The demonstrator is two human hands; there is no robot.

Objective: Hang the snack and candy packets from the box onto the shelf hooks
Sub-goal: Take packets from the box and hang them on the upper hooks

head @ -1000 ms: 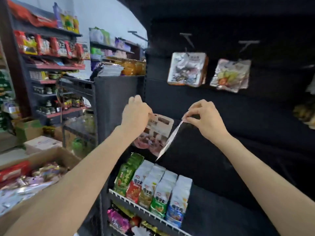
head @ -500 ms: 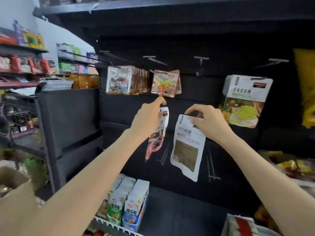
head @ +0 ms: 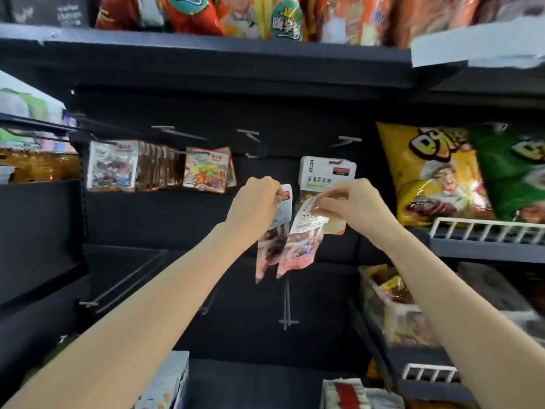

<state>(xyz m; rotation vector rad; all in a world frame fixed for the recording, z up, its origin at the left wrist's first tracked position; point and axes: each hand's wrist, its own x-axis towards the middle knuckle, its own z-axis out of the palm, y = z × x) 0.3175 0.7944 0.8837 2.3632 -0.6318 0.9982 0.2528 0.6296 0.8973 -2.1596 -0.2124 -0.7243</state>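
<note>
My left hand (head: 255,203) pinches the top of a pink-and-white snack packet (head: 269,246) that hangs down from my fingers. My right hand (head: 351,203) pinches the top corner of a second pink-and-white packet (head: 300,246) right beside it. Both are held in front of the black back panel, below an empty hook (head: 250,137). Just behind my right hand a white-topped packet (head: 327,172) hangs on a hook (head: 346,141). To the left hang a row of packets (head: 113,165) and a colourful packet (head: 206,169). The box is out of view.
Yellow (head: 424,172) and green (head: 513,172) chip bags stand on the right shelf behind a white wire rail (head: 483,228). A shelf of bags (head: 265,16) runs overhead. Long empty hooks (head: 287,299) stick out lower down. Boxed goods (head: 395,305) sit at lower right.
The view has tilted upward and nearer to the hooks. Both hands rose with their packets and came closer together; the right packet has turned from its plain back to its pink front.
</note>
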